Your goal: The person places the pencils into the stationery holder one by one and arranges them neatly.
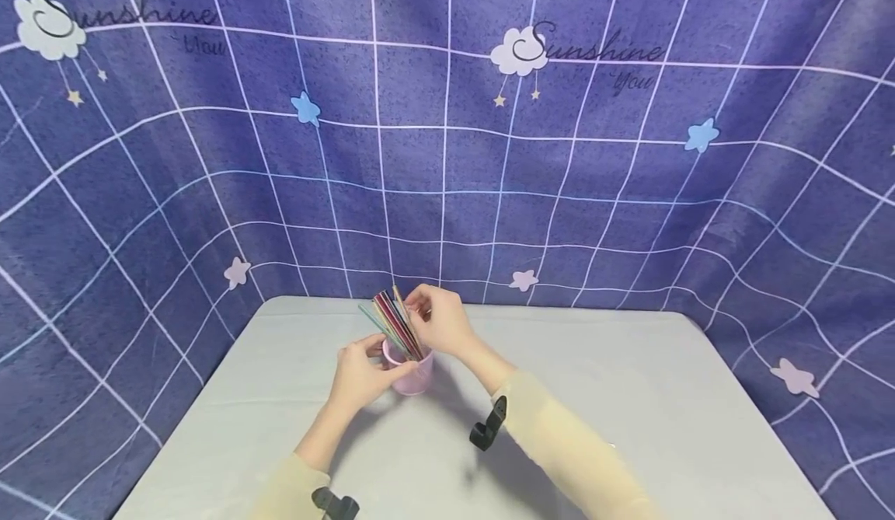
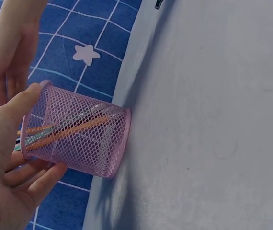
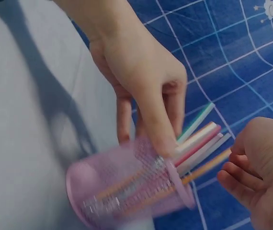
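Observation:
A pink mesh pen holder (image 2: 74, 134) stands on the table, tilted in both wrist views. My left hand (image 1: 360, 372) grips it near the rim, thumb on one side and fingers on the other. Several slim coloured pencils (image 1: 395, 322) in dark red, teal, yellow and other colours lean out of its top. My right hand (image 1: 440, 322) is above the rim, fingers curled. Its fingertips pinch the upper end of an orange pencil (image 3: 208, 165), whose lower part lies inside the holder and shows through the mesh.
A pale cloth-covered table (image 1: 594, 396) spreads around the holder. Behind and beside it hangs a blue-purple curtain (image 1: 475, 162) with a white grid, stars and clouds. Dark camera mounts (image 1: 489, 424) sit on both wrists. The holder is towards the table's far edge.

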The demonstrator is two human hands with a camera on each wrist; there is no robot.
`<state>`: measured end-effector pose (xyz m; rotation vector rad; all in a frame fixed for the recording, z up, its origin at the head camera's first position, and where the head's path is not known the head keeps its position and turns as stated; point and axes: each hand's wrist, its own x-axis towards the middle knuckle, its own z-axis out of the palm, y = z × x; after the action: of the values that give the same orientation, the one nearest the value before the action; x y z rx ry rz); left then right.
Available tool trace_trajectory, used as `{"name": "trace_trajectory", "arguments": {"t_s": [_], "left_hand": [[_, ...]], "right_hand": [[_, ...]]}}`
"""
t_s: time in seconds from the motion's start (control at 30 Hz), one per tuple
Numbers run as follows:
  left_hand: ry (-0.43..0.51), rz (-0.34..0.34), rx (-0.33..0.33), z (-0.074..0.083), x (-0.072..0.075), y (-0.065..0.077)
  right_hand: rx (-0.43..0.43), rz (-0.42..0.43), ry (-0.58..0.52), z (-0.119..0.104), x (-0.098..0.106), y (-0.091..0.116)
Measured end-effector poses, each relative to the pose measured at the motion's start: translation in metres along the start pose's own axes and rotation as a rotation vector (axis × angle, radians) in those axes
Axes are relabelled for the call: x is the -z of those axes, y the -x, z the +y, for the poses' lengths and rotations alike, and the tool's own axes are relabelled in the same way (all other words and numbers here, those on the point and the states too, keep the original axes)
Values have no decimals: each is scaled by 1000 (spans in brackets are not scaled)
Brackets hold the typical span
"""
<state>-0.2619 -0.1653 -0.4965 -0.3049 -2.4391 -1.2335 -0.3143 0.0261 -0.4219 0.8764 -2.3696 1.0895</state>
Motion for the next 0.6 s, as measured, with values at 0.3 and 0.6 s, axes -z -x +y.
{"name": "trace_trajectory", "arguments": {"t_s": [0.3,0.6], "left_hand": [[-69,-29,-58,9,7,-2],[-201,-146,-126,24,11,-5]], "right_hand": [[-9,-24,30,24,57,37],[-134,-175,109,73,106,102]]}}
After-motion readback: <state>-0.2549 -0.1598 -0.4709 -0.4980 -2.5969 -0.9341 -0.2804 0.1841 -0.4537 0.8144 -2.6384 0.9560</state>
